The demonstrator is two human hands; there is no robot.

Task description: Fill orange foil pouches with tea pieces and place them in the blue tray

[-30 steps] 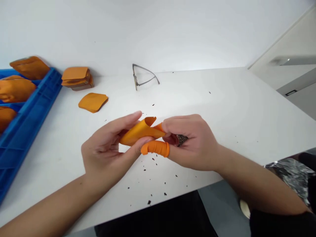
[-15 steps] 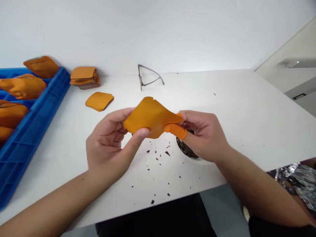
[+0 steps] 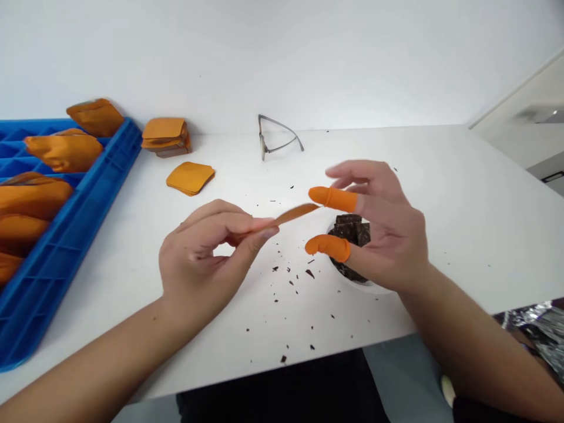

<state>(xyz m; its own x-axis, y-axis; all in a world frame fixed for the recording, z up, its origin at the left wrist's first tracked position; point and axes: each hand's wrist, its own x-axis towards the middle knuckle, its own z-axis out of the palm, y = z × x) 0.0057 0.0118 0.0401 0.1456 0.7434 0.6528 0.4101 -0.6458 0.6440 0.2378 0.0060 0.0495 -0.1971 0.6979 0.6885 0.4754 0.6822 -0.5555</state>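
Between thumb and fingers, my left hand pinches an orange pouch, seen nearly edge-on above the table. My right hand is open at the pouch's right end, its thumb and index finger spread apart and wearing orange finger cots. Whether the index cot touches the pouch's tip I cannot tell. Partly hidden behind my right hand is a white bowl of dark brown, blocky pieces. Dark crumbs lie scattered on the table below the pouch.
A blue crate with filled orange pouches stands at the left. Near the wall are a tall pouch stack, a low stack and eyeglasses. Crumpled silver foil shows beyond the white table's right front edge.
My right hand has let go of the pouch and spread its fingers. The pouch has turned from face-on to nearly edge-on in my left hand. More of the bowl's dark pieces show.
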